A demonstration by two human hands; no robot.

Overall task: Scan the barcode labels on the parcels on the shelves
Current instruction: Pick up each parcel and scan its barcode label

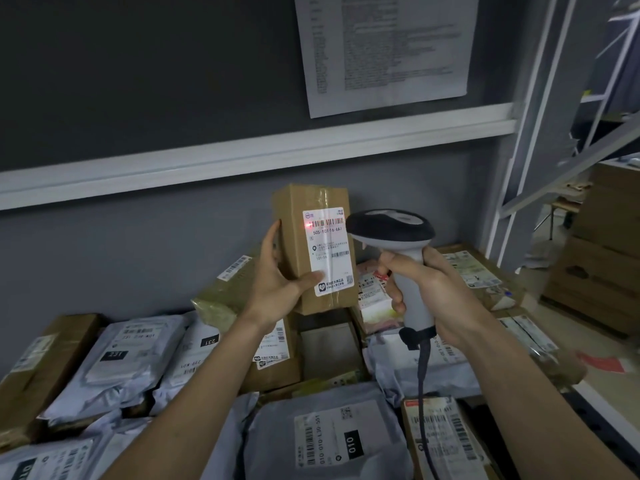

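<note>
My left hand (pixel 277 275) holds a small brown cardboard parcel (pixel 294 216) upright above the shelf, thumb across the lower front, fingers round its left side. Its white barcode label (pixel 329 251) faces me, and a red scanner dot glows at the left end of the top barcode. My right hand (pixel 429 289) grips the grey handle of a barcode scanner (pixel 391 226). The scanner's dark head sits just right of the label and points at it. The scanner's cable (pixel 420 386) hangs down from the handle.
The shelf below is packed with several grey poly mailers (pixel 332 441) and brown boxes (pixel 45 362), labels up. A white rail (pixel 242 157) and a dark wall with a printed sheet (pixel 384 50) stand behind. A metal rack upright (pixel 533 133) and stacked cartons (pixel 602 244) stand at right.
</note>
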